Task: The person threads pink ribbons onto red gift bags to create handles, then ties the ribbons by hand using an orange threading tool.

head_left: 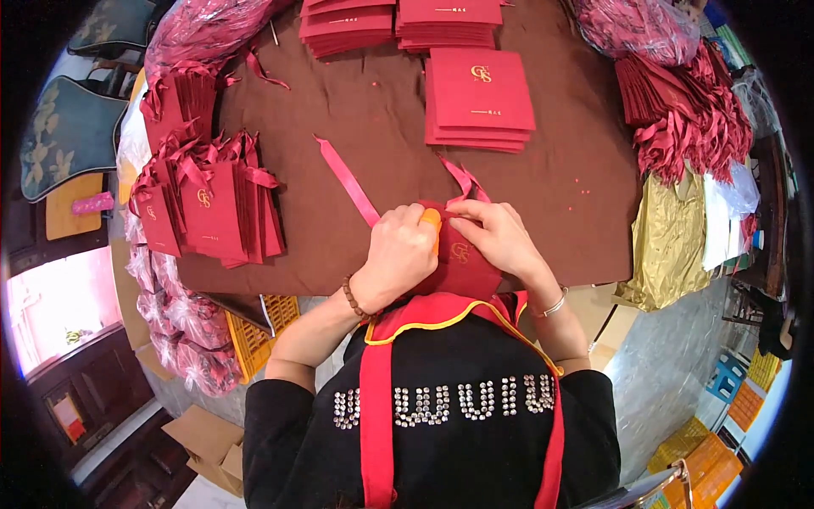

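A small dark red gift bag (462, 265) with a gold emblem is held close to me at the table's front edge. My left hand (401, 253) is closed at its top left corner, and a pink ribbon (348, 181) runs out from under it toward the far left. An orange piece (432, 218) shows at its fingers; whether it is a handle or a finger cover I cannot tell. With thumb and fingers pinched, my right hand (496, 239) grips the bag's top edge. A second length of ribbon (465, 180) sticks up beyond the fingers.
Stacked flat red bags (479, 89) lie on the brown cloth (331, 110). Ribboned bags stand at the left (216, 208), and a bundle hangs near the right edge (678, 93). Plastic-wrapped bundles (191, 331) and a yellow crate (254, 335) are below left.
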A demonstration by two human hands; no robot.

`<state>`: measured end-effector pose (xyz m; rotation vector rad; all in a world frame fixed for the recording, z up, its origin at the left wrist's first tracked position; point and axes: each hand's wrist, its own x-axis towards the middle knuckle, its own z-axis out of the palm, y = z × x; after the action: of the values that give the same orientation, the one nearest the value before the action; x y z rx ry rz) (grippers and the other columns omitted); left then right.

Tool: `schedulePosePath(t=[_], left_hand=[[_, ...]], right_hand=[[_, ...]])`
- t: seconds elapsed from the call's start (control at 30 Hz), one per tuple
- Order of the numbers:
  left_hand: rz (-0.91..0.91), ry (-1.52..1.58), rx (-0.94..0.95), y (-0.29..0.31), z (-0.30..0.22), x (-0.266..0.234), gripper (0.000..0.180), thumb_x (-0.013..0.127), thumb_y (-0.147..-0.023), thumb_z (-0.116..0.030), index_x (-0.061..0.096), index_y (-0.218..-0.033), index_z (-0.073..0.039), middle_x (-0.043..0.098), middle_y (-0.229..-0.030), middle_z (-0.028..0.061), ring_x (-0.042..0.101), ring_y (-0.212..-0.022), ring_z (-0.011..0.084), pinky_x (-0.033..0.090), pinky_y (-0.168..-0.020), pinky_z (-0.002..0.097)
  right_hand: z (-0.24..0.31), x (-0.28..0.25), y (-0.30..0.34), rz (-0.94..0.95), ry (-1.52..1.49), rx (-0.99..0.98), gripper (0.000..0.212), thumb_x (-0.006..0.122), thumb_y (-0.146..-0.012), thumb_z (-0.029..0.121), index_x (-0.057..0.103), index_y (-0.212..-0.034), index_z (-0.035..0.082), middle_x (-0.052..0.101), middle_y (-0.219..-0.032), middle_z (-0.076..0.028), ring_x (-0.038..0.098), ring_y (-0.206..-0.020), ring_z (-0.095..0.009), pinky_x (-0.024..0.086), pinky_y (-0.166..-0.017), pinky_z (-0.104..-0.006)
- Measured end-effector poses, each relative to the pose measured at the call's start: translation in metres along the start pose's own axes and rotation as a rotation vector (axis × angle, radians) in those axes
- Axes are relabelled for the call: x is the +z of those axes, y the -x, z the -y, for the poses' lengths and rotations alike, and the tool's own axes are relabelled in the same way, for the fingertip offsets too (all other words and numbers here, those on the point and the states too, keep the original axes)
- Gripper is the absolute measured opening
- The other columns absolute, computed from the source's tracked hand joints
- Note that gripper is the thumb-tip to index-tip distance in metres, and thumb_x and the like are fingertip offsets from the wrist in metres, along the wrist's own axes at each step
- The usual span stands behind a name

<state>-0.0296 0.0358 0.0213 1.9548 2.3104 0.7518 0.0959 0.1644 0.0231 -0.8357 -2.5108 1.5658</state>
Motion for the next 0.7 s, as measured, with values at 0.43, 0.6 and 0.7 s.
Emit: schedulePosePath(t=[0.43,0.6,0.7], left_hand=[[0.118,0.447,-0.087,-0.02,0.017,-0.024,0.018,0.067,-0.075,-0.015,0.062,-0.089,-0.005,0.059,-0.088,0.0093,0.053,-0.086,0.0276,0.042,-0.074,0.0367],[0.466,0.572,-0.14,-0.033,0.05,-0.024,0.017,0.055,-0.085,-0.016,0.064,-0.093,-0.004,0.06,-0.101,0.0079,0.05,-0.1,0.0259,0.038,-0.087,0.0353],[0.656,0.554,-0.141,-0.048,0.056,-0.021,0.025,0.052,-0.086,-0.026,0.067,-0.098,-0.01,0.057,-0.114,0.0036,0.043,-0.112,0.0263,0.029,-0.093,0.0424]], right_hand=[[0.014,-0.002,0.007,0.02,-0.022,0.002,0.021,0.059,-0.084,0.014,0.064,-0.099,0.0,0.067,-0.089,-0.017,0.065,-0.083,-0.029,0.049,-0.074,-0.0342],[0.022,-0.003,0.007,0.033,-0.028,-0.048,0.018,0.062,-0.082,0.014,0.06,-0.095,0.003,0.067,-0.086,-0.014,0.062,-0.074,-0.029,0.046,-0.072,-0.0341],[0.021,-0.003,0.012,0.008,0.003,-0.14,0.017,0.064,-0.08,0.014,0.057,-0.092,0.004,0.067,-0.083,-0.012,0.061,-0.073,-0.028,0.044,-0.073,-0.0339]])
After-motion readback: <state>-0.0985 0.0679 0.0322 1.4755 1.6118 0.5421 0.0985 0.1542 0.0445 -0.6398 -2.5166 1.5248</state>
